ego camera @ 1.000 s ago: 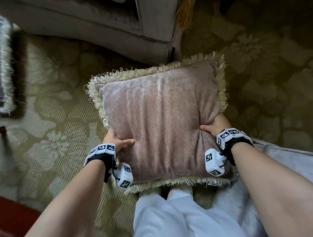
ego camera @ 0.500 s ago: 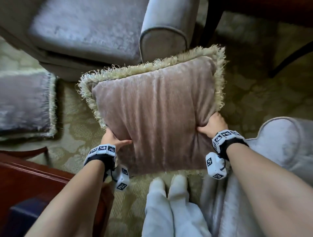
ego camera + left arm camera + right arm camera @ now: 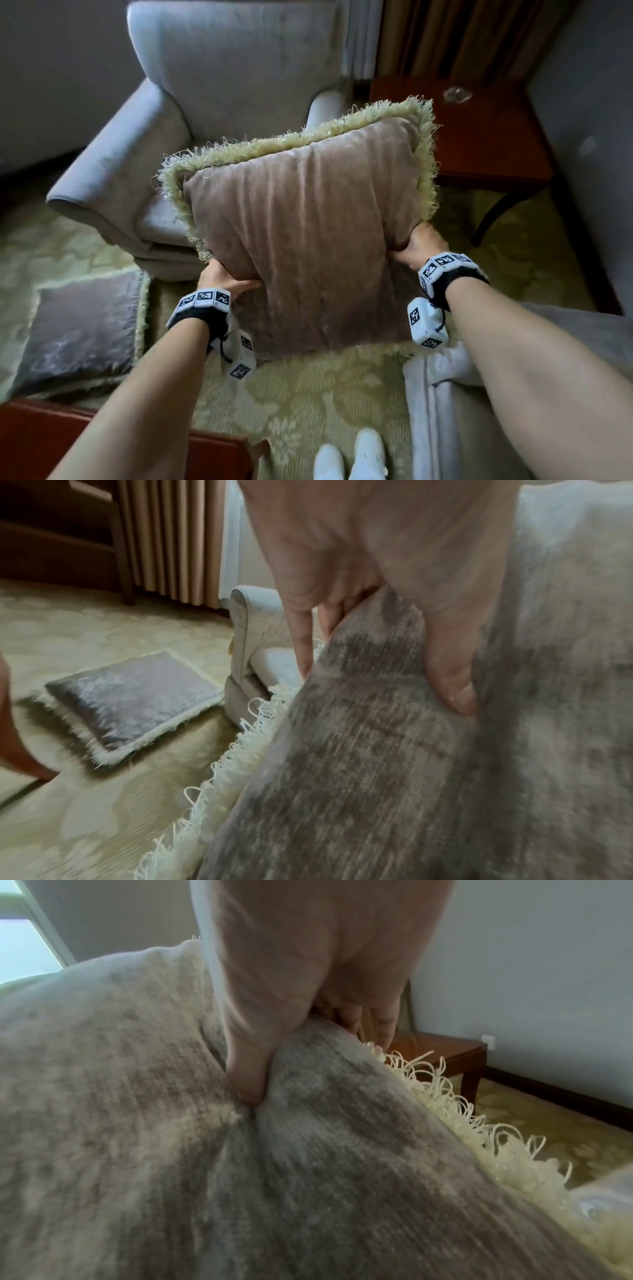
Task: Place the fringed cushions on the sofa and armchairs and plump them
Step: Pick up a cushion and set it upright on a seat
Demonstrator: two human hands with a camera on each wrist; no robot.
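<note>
the left thumb [image 3: 455, 685] presses into the plush front face of the cushion while the other fingers [image 3: 301, 647] wrap behind its left edge, so the left hand [image 3: 222, 279] is clamped round that side. the right thumb [image 3: 246, 1077] digs a deep dimple into the fabric and the remaining fingers curl behind the fringe, so the right hand [image 3: 419, 245] grips the opposite edge in the same way. between them the fringed cushion [image 3: 308, 222] hangs in the air, clear of the floor, tilted with its top edge leaning away from the person and its pale looped fringe standing out along the top and right sides.

beyond it stands a grey armchair [image 3: 219, 102], its seat partly hidden by the cushion, which is held just in front of the seat's front edge and overlaps the right armrest in the head view. a second cushion [image 3: 82, 329] lies flat on the patterned carpet [image 3: 308, 394] beside the armchair's front left corner. a dark wooden side table [image 3: 479, 137] sits to the right of the chair.

the step in hand looks like carrying this cushion to the armchair. the next move calls for reaching forward over the seat's front edge, standing the cushion against the backrest, then releasing and plumping it. the floor cushion is yet to be placed.
</note>
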